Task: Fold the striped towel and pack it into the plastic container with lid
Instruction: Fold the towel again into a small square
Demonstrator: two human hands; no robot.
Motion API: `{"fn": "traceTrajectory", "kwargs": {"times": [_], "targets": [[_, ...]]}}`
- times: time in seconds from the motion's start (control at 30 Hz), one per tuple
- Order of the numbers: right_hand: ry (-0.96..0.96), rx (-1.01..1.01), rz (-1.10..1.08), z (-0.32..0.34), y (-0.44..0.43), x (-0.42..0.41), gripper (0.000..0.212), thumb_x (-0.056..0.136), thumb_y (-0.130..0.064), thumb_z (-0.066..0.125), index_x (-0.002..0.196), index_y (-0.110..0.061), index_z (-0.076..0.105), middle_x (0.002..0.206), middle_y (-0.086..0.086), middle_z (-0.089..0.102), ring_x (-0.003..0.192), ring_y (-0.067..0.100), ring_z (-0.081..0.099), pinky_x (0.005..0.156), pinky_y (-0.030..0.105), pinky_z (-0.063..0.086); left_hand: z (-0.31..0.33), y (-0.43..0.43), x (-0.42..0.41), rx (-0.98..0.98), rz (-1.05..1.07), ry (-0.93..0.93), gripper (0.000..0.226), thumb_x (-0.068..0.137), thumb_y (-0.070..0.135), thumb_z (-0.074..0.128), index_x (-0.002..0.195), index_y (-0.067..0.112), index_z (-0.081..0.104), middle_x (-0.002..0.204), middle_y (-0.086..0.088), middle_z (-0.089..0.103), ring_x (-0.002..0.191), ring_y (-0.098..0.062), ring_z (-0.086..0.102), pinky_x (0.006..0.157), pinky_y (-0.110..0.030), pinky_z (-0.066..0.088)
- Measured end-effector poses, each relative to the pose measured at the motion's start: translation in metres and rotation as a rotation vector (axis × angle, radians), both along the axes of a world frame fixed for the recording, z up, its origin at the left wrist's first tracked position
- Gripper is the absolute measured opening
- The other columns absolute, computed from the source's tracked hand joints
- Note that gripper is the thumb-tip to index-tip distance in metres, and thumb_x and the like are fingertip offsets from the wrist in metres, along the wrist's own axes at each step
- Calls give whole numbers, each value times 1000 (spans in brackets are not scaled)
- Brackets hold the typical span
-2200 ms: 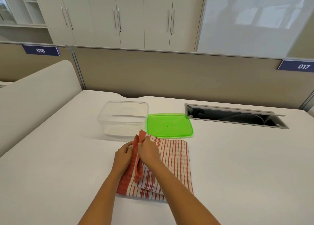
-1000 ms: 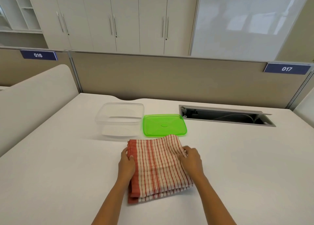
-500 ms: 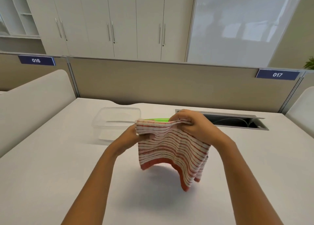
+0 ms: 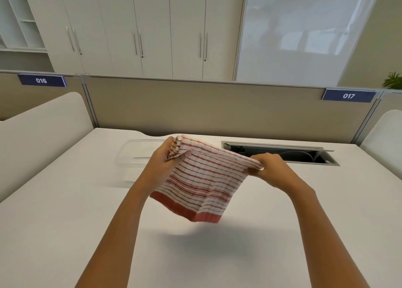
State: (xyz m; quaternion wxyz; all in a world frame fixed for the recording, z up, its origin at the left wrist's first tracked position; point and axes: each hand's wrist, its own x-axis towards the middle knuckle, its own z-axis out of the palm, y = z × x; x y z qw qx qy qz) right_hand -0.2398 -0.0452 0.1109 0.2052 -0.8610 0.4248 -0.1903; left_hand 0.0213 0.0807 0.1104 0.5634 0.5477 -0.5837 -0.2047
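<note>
The folded red-and-white striped towel (image 4: 202,179) hangs in the air above the white desk, its red border at the bottom. My left hand (image 4: 162,161) grips its upper left corner and my right hand (image 4: 268,168) pinches its upper right corner. The clear plastic container (image 4: 134,155) sits on the desk behind my left hand, partly hidden by hand and towel. The green lid is hidden behind the towel.
An open cable tray slot (image 4: 280,154) is set into the desk at the back right. A beige partition (image 4: 217,109) runs along the desk's far edge. White curved side panels (image 4: 41,131) flank the desk.
The towel lay folded on the desk a second ago; both hands lifted it by its top corners, and now it is held higher and stretched wider between them.
</note>
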Motion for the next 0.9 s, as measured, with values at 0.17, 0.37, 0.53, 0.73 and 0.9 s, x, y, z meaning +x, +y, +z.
{"fn": "traceTrajectory", "kwargs": {"times": [0.17, 0.37, 0.53, 0.73, 0.9], "targets": [[-684, 290, 45, -4, 12, -10, 23, 85, -38, 57, 104, -28, 62, 96, -16, 72, 95, 1, 67, 73, 11, 52, -5, 8, 1, 37, 70, 140, 27, 83, 46, 47, 110, 40, 48, 105, 22, 60, 95, -1, 60, 68, -11, 51], [-756, 312, -84, -25, 20, 6, 11, 98, -35, 39, 99, -36, 50, 90, -12, 69, 80, 2, 70, 55, 14, 54, -28, 0, -7, 246, 63, 419, 21, 88, 47, 51, 106, 39, 52, 103, 6, 70, 87, -16, 71, 65, -25, 59], [-629, 551, -411, -80, 8, 21, 27, 98, -28, 40, 112, -9, 55, 107, 10, 67, 95, 25, 66, 82, 41, 56, -75, -19, -8, 601, 75, 710, 38, 90, 32, 55, 109, 0, 63, 93, -17, 72, 79, -30, 70, 75, -37, 57], [-606, 967, -537, -117, 8, 5, 27, 94, -28, 53, 93, -4, 65, 82, 9, 66, 72, 21, 58, 64, 31, 49, -128, -19, -1, 922, -22, 973, 32, 93, 30, 51, 99, 2, 64, 85, -18, 74, 73, -29, 72, 67, -39, 60], [-502, 1084, -489, -127, 9, -1, 19, 84, -14, 67, 98, -1, 66, 94, 15, 71, 81, 25, 65, 73, 34, 54, -131, -17, -1, 947, -52, 808, 34, 94, 16, 49, 119, -5, 57, 104, -21, 68, 89, -31, 66, 82, -42, 54]]}}
